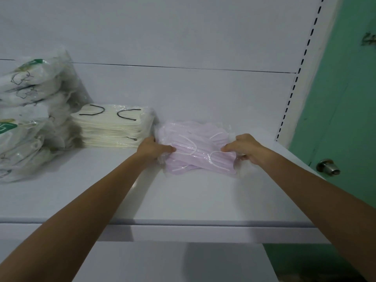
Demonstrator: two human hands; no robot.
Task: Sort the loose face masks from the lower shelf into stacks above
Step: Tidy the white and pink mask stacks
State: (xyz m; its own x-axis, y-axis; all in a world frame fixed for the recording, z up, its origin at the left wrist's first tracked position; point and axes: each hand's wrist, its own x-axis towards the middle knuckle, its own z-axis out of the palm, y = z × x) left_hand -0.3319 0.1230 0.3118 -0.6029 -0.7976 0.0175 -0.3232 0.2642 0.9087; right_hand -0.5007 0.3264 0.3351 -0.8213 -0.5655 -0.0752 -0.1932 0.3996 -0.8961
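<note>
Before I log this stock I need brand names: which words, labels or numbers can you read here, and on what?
No text here is readable.
Bagged masks at far left: green printed patches, too blurred to read.
Dark mark on the green surface at top right: too blurred to read.
Purple masks and cream stack: no print visible.
</note>
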